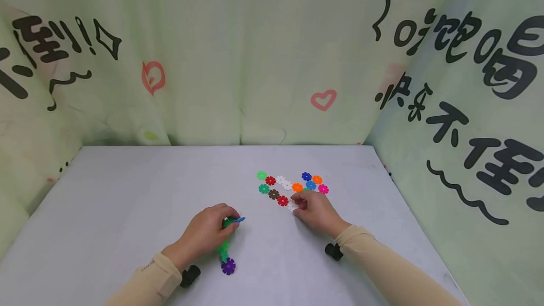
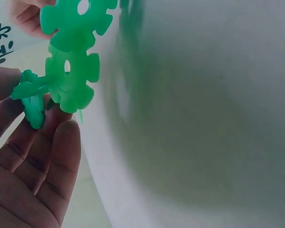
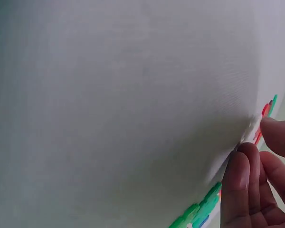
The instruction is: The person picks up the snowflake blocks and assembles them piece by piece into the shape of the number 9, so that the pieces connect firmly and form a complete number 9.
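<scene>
On the pale surface [image 1: 148, 192], two hands among flower-shaped plastic interlocking discs, one linked assembly and one loose group.
The left hand [image 1: 207, 231] grips a linked assembly of green discs [image 2: 73, 80] between thumb and fingers; from the grip the assembly extends toward the near edge, with a purple disc [image 1: 228, 266] at its near end and a blue disc [image 1: 240, 219] projecting just beyond the fingertips. The right hand [image 1: 318, 212] reaches the near side of the loose group, its thumb and fingers about a white disc [image 1: 291, 206]; whether they pinch it cannot be told. A red disc [image 1: 282, 200] lies just beyond that white disc, to its left, followed by a brown disc [image 1: 274, 194]; a pink disc [image 1: 323, 189] lies behind the right hand.
</scene>
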`<state>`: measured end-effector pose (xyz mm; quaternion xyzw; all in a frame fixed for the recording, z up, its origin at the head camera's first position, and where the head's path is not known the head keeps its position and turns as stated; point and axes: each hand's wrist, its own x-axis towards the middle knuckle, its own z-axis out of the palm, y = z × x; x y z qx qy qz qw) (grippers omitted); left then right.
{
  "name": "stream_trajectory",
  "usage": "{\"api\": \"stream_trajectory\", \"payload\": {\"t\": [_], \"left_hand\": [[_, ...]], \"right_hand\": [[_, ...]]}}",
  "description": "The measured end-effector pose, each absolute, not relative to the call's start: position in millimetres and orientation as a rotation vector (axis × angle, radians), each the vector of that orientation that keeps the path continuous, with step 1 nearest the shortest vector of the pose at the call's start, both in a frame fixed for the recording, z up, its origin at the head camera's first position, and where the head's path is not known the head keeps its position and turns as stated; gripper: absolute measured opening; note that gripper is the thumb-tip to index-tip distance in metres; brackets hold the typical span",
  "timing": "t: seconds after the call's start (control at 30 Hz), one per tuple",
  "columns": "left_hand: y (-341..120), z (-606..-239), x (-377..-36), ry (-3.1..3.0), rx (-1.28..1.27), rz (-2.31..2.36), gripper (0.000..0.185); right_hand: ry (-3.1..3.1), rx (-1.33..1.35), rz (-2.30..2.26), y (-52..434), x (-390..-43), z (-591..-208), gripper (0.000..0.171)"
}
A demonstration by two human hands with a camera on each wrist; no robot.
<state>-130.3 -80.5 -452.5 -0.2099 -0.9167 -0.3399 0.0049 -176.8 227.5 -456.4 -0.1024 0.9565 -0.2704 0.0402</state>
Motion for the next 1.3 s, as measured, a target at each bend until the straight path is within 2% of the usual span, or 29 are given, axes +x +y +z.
{"api": "stream_trajectory", "payload": {"t": [0.2,0.47,0.73,0.9,1.07,1.3], "left_hand": [[-82,-453,-130,-2.851,-0.667,-1.069,0.011],[-83,-452,-128,-2.830,-0.689,-1.089,0.008],[-83,-454,-130,-2.815,-0.666,-1.138,0.009],[-84,-453,-131,-2.810,-0.699,-1.170,0.008],[-84,-454,-130,-2.767,-0.762,-1.207,0.012],[-85,-452,-128,-2.726,-0.754,-1.245,0.014]], "right_hand": [[2.967,-0.381,-0.698,227,-180,-459,0.029],[2.908,-0.270,-0.682,225,-183,-455,0.026],[2.654,-0.395,-1.174,199,-164,-439,0.012],[2.382,-0.435,-1.482,166,-151,-432,0.012],[2.311,-0.420,-1.573,146,-145,-429,0.012],[2.365,-0.376,-1.563,144,-142,-427,0.012]]}}
